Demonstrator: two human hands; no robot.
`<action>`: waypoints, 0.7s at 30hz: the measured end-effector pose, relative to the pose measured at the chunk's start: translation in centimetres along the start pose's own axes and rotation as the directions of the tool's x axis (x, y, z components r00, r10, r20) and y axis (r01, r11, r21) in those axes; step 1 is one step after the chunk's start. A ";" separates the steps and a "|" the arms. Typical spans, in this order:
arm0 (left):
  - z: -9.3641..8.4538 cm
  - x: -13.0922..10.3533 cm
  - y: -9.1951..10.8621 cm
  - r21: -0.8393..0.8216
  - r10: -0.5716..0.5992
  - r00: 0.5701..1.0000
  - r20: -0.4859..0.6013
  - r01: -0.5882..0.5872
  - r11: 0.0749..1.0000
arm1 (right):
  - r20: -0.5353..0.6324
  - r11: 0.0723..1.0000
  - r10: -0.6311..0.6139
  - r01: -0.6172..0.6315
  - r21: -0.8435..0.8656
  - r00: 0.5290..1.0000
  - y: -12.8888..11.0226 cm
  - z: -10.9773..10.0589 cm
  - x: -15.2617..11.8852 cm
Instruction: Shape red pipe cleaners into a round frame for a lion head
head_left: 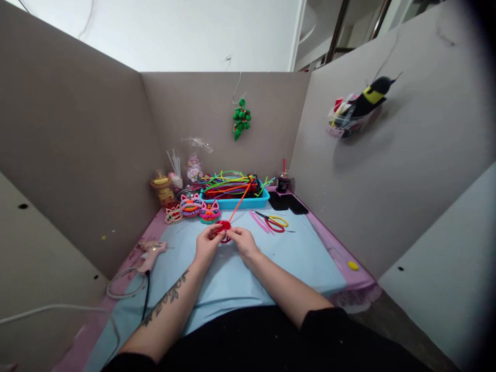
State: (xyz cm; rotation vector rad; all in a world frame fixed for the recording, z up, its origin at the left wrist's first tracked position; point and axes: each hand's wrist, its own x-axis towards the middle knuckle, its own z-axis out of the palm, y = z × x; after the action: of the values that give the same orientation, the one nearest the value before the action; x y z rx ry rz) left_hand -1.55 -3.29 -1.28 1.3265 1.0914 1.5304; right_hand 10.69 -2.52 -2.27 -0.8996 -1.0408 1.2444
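Observation:
A small red piece (223, 225) is held between my two hands above the blue cloth. My left hand (208, 242) pinches its left side, fingers closed. On the right, my right hand (242, 241) pinches near its edge, thumb and forefinger together. An orange pipe cleaner (239, 203) rises from the piece up toward the blue tray. Finished colourful animal faces, one pink and purple (190, 205) and another with teal (210, 212), lie just beyond my left hand. The details of the red piece are partly hidden by my fingers.
A blue tray (234, 203) of colourful pipe cleaners stands at the back. Red-handled scissors (275, 225) and pink strips lie right of my hands. A glue gun (151, 257) with its cord is at the left. Dark phones (289, 202) and a drink cup (283, 182) are back right.

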 end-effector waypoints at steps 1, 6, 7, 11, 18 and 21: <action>0.0 0.0 0.0 0.004 0.002 1.000 -0.004 -0.002 1.000 | 0.008 1.000 0.000 0.000 -0.002 1.000 -0.1 0.0 0.0; -0.1 0.1 0.1 0.051 0.032 0.999 -0.031 -0.031 0.998 | -0.034 0.963 -0.149 0.137 -0.231 0.988 -0.6 -0.4 -0.2; -0.1 0.1 0.0 0.070 0.048 0.998 -0.033 -0.045 0.997 | -0.053 0.931 -0.227 0.201 -0.305 0.972 -0.7 -0.4 -0.4; -0.3 0.0 -0.4 0.173 0.099 0.995 -0.003 -0.097 0.980 | 0.068 0.761 -0.472 0.445 -0.473 0.879 -1.4 -0.2 -1.2; -0.3 -0.4 -0.5 0.395 0.164 0.978 0.126 -0.201 0.896 | 0.212 0.709 -0.519 0.556 -0.433 0.828 -2.4 0.0 -1.5; -0.3 -0.4 -0.6 0.438 0.144 0.985 0.093 -0.171 0.883 | 0.167 0.775 -0.511 0.536 -0.334 0.843 -3.2 -0.6 -1.3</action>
State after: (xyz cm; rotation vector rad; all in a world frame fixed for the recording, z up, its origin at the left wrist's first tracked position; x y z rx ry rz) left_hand -1.76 -3.54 -2.03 1.7975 1.3799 1.3909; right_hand 12.16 -4.24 0.44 -0.7684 -1.4932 0.6135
